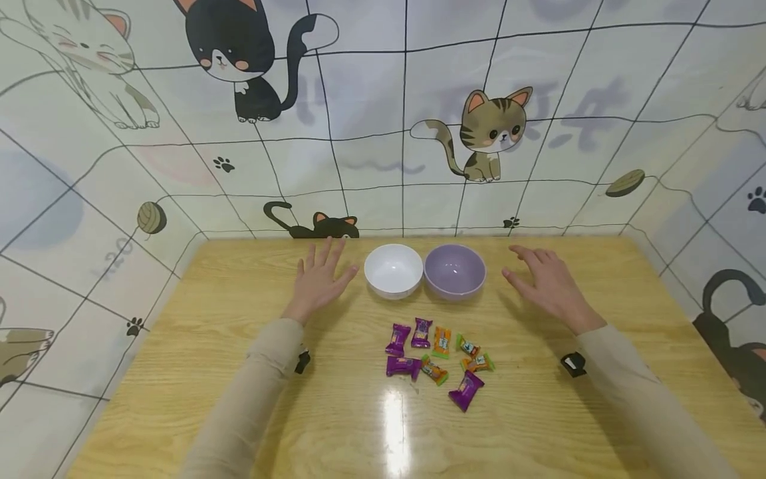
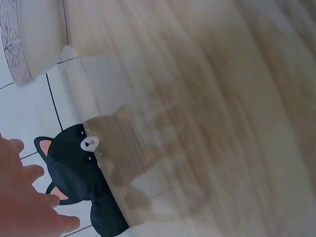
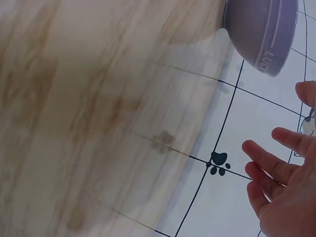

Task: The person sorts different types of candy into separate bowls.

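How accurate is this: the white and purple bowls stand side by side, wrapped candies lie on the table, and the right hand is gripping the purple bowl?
One thing is off: the right hand isn't gripping the purple bowl; the head view shows a gap between them. The white bowl beside it and the wrapped candies on the table are right.

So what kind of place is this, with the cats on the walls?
Probably a small tabletop nook, though I can't tell which room it's in. The wooden-looking table has cat-print walls on three sides, with a white bowl, a purple bowl and wrapped sweets on top.
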Available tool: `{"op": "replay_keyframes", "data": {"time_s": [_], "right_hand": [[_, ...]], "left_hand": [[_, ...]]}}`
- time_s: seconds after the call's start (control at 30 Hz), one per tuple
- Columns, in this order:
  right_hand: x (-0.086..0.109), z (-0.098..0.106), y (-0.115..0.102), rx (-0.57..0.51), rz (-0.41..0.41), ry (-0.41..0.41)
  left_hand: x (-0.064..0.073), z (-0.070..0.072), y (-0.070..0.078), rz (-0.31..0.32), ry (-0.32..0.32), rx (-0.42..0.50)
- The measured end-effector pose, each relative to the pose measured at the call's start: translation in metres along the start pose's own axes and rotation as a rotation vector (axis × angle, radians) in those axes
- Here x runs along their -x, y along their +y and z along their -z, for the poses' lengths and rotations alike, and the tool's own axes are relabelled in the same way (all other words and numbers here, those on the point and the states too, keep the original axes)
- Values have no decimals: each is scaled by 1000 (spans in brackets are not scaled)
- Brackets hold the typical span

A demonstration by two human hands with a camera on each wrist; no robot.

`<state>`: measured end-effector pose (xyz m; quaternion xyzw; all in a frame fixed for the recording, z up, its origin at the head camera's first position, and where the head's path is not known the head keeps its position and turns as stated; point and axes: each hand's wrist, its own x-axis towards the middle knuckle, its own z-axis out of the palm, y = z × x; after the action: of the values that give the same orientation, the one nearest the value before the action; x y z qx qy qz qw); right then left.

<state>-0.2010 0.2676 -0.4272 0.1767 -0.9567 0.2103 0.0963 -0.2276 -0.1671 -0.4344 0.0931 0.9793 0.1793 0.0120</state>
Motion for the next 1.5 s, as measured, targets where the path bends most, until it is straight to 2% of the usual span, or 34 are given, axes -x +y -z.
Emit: {"op": "replay_keyframes", "data": {"time_s": [0.37, 0.57, 0.8, 1.13, 1.3, 1.5], "right_hand": [[6, -2, -13, -78, 62, 9], [11, -3, -16, -109, 78, -24], [20, -6, -20, -111, 101, -45], [27, -8, -32, -135, 159, -97], [30, -14, -34, -132, 205, -133], [34, -21, -39, -140, 235, -213]], "left_hand": [[-11, -12, 15, -92, 1, 59], [-14, -18, 23, -141, -6, 99], [-21, -27, 26, -179, -28, 174], [-29, -29, 33, -203, -101, 313], [-32, -30, 35, -198, -132, 329], [-34, -33, 36, -212, -145, 337]]}}
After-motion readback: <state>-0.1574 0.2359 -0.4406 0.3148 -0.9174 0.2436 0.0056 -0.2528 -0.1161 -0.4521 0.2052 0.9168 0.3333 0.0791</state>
